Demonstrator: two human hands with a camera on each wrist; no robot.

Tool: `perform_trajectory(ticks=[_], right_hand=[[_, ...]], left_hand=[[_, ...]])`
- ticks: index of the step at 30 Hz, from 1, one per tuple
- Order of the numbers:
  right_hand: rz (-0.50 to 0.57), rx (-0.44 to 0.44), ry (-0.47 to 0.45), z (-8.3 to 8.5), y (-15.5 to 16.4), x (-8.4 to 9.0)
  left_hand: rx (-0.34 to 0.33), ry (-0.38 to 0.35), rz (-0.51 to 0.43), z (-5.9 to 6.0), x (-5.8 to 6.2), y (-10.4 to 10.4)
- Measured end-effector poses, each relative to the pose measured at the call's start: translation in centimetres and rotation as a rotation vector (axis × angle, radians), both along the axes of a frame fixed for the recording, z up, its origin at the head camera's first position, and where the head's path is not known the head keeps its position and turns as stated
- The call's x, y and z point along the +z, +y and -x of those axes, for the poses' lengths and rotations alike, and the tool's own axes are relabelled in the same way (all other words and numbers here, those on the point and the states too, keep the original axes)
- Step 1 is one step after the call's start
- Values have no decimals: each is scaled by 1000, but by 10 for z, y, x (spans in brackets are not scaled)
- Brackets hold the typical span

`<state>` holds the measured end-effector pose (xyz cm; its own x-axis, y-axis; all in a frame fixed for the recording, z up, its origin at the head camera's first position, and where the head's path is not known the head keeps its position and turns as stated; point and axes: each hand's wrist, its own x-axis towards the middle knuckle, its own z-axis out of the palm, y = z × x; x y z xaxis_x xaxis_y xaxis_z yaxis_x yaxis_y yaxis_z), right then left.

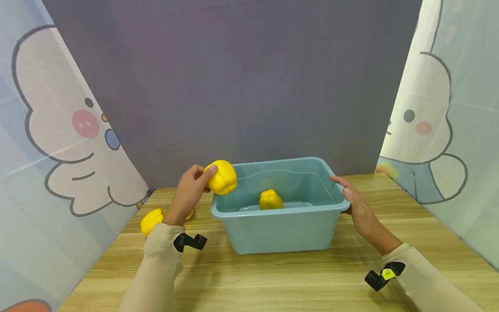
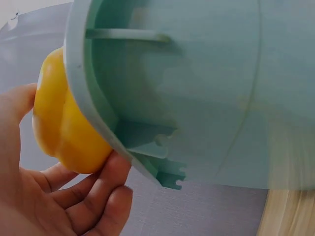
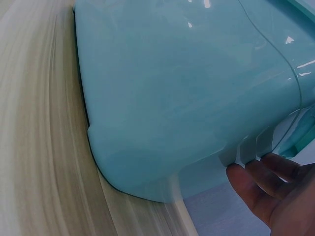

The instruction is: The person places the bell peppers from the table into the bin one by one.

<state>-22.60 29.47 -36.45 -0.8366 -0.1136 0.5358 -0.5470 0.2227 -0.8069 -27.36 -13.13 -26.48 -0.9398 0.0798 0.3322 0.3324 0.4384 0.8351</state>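
Observation:
My left hand [image 1: 189, 190] grips a yellow bell pepper [image 1: 222, 178] at the left end of the teal plastic bin [image 1: 280, 232], thumb on its near side. In the left wrist view, the bell pepper [image 2: 74, 118] sits beside the bin's rim [image 2: 81, 73], which hides part of it. My right hand [image 1: 360, 212] holds the bin's right end by the rim, with fingertips [image 3: 237, 172] against the outer wall underneath. Inside the bin lies another yellow bell pepper [image 1: 270, 199], its lower part hidden by the front wall.
On the wooden table [image 1: 273, 281], a yellow bell pepper [image 1: 151, 221] lies left of the bin, partly behind my left forearm. Another bit of yellow [image 1: 190, 214] shows past that wrist. A grey panel [image 1: 241, 86] stands behind the bin, with printed cloth walls [image 1: 448, 143] on both sides.

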Motion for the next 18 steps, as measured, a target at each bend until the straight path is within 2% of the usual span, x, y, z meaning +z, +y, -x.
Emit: perform_trajectory(ticks=[13,18], right_hand=[[3,7,20,0,-3,1],[6,-6,12,-2,-1,0]], left_hand=[[-105,-114,101,11,15,-2],[-128,-127,156,12,23,4]])
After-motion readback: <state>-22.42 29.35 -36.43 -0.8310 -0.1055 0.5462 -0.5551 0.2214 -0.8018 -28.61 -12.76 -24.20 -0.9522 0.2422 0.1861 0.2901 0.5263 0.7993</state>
